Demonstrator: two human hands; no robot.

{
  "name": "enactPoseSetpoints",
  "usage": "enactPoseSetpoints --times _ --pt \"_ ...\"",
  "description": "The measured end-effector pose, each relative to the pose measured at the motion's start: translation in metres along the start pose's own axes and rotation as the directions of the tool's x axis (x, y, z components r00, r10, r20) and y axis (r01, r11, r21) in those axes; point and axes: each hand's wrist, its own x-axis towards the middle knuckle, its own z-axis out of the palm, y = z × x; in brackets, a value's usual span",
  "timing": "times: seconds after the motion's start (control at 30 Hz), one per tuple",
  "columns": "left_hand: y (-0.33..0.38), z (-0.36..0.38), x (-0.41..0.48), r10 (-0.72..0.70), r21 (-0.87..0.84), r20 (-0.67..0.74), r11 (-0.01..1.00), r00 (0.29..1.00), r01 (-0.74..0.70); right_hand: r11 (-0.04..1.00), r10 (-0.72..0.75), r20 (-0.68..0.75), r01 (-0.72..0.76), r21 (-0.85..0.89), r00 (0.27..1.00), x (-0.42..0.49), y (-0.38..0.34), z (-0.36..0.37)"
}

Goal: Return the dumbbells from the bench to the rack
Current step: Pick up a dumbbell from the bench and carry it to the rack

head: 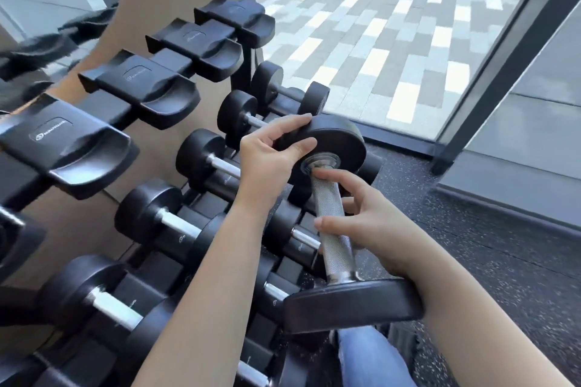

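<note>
Head view: the dumbbell (334, 229) is held in the air at frame centre, running from just past centre down toward 5 o'clock, in front of the rack's (242, 72) lower tier and not resting on it. Two round black heads w/ a matte rubbery look. The far head shows its inner face w/ a chrome collar at the hub, the near head is seen edge-on at 5 o'clock. Between them is a straight silver handle, knurled along its length, smooth and shiny by the near collar.

Left hand (267, 160), coming from 7 o'clock, grips the far head: fingers curl over its top rim, thumb presses the inner face just beside the collar. Right hand (377, 229), coming from 4 o'clock, holds the handle approx mid-length, thumb across the front, fingers curled behind, index finger stretched up to touch the collar. Its wrist lies against the near head.

The rack runs 7 to 12 o'clock. Upper tier is a row of black cradles (78, 148) w/ nothing in them. The lower tier holds racked dumbbells (151, 214), black heads and chrome handles, side by side. Dark speckled floor (503, 261) at 3–4 o'clock, a window (377, 25) onto grey-and-white paving at 1 o'clock, a jeans leg (371, 358) at 6 o'clock
</note>
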Motion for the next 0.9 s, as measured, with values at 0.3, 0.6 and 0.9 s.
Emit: enactPoseSetpoints --times 0.3,0.6,0.9 --pt "-0.05 0.127 0.108 -0.019 -0.025 -0.02 1.0 1.0 0.019 0.998 -0.026 -0.013 0.025 -0.052 1.0 0.077 -0.007 -0.151" --pt "-0.072 0.242 0.22 0.01 -0.057 0.02 0.998 1.0 -0.008 0.995 0.0 -0.083 -0.008 -0.1 0.997 0.138 -0.042 -0.29" --pt "-0.079 0.29 0.26 -0.002 -0.081 0.081 0.997 0.997 0.009 1.0 0.014 -0.11 -0.015 -0.013 0.994 0.157 -0.053 -0.339"
